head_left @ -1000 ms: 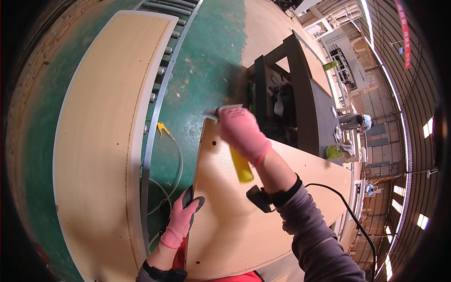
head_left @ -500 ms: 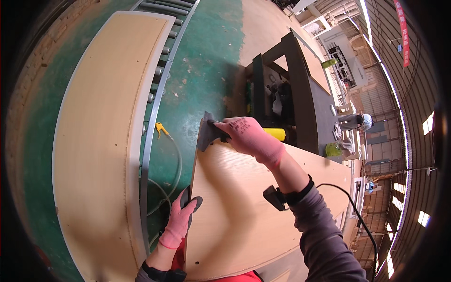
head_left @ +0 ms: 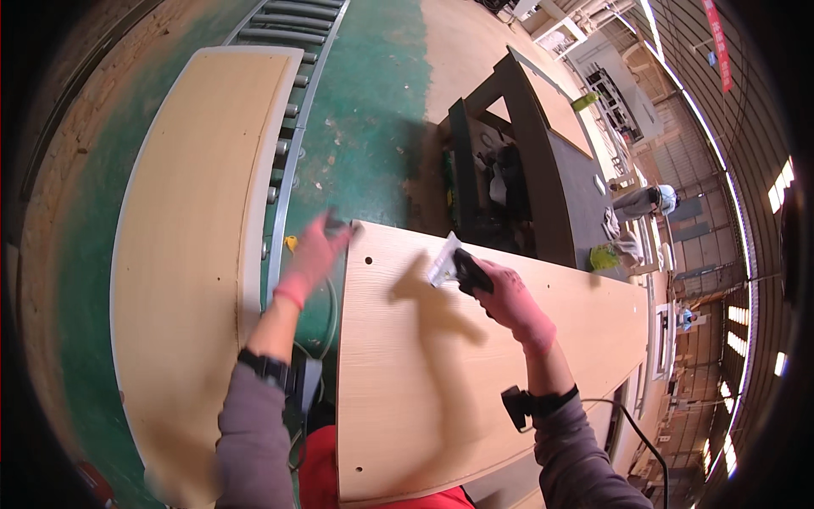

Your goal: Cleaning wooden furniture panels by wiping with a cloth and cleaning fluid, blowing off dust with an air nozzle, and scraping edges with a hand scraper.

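Note:
A pale wood-grain board (head_left: 390, 348) with small round holes lies in front of me. My right hand (head_left: 510, 307), in a pink glove, is closed round the dark handle of a scraper (head_left: 443, 261). Its broad metal blade is held over the board near the far edge, casting a shadow on the surface. My left hand (head_left: 312, 259), gloved alike, is at the board's far left corner, its dark fingertips by the edge. Motion smears those fingers, so their grip and whether they touch the board are unclear.
On the left, a long wood-grain panel (head_left: 191, 254) lies alongside a roller conveyor (head_left: 292, 21). A yellow air gun (head_left: 291, 243), partly hidden, and its hose hang between conveyor and board. Beyond stands a dark bench (head_left: 555, 161). A person (head_left: 649, 201) is in the background. A cable trails by my right forearm.
My left hand has moved from the board's near left edge out to its far left corner. The scraper in my right hand has come off that corner and shifted right.

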The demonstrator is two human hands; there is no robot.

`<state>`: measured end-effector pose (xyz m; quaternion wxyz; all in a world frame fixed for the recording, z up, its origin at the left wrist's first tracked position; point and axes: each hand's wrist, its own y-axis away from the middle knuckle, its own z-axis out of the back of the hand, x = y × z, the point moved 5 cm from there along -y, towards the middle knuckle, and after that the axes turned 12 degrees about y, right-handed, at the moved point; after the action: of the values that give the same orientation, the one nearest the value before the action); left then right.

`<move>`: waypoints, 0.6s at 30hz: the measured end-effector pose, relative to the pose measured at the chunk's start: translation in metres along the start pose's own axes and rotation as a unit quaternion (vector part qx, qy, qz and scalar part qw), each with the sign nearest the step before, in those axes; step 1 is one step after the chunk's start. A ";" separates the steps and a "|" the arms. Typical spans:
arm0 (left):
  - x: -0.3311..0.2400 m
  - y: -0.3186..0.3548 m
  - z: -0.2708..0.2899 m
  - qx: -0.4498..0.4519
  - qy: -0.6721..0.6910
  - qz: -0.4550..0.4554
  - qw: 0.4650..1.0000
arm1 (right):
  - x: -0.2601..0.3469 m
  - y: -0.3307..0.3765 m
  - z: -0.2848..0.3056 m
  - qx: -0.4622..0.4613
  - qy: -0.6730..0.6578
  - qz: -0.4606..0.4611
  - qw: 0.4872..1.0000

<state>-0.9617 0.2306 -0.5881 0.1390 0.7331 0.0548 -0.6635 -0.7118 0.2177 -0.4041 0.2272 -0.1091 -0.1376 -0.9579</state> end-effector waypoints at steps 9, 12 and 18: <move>0.008 -0.006 0.032 -0.032 0.047 -0.002 0.998 | -0.093 0.128 0.011 -0.021 -0.131 -0.264 0.955; -0.028 0.069 -0.024 0.103 -0.061 -0.066 0.991 | -0.118 0.170 0.009 -0.050 -0.119 -0.280 0.951; 0.026 0.213 0.069 0.411 -0.588 -0.149 0.681 | -0.146 0.271 0.013 -0.063 -0.146 -0.357 0.921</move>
<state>-0.9687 0.0056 -0.5919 -0.2733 0.1579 -0.2074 -0.9259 -0.4569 0.0483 -0.3739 -0.1594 -0.2050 -0.1386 -0.9557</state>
